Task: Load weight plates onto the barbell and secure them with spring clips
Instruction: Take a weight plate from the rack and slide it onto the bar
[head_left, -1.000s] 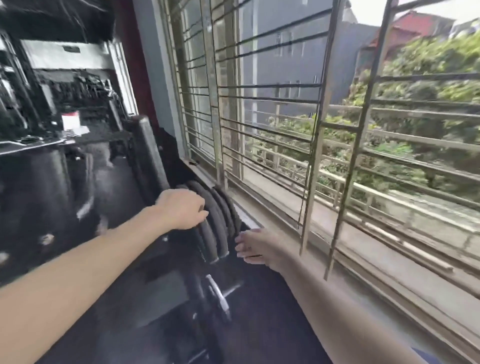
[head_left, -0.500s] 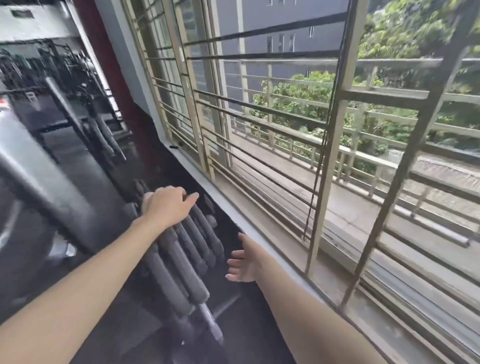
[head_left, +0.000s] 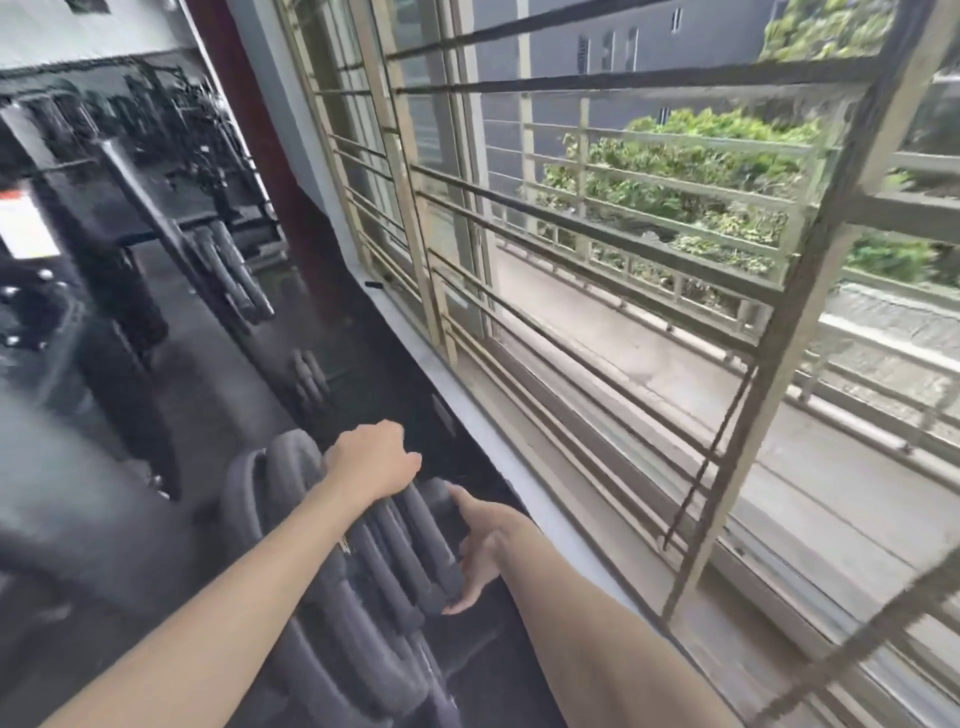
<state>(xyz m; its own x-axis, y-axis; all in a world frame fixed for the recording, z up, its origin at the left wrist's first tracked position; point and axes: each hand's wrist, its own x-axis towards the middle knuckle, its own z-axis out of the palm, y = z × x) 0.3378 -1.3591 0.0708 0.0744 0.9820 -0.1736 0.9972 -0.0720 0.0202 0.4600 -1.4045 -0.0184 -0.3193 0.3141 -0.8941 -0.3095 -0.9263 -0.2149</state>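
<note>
At lower centre, our left hand curls over the stacked weight plates; our right hand, fingers apparently spread, cups the outermost. A slipping plate could pinch those fingers.

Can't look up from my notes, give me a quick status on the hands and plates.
Left hand grips top of the racked weight plates. Right hand open, against the outermost plate's face. Nothing blocking; barbell not visible.
</note>
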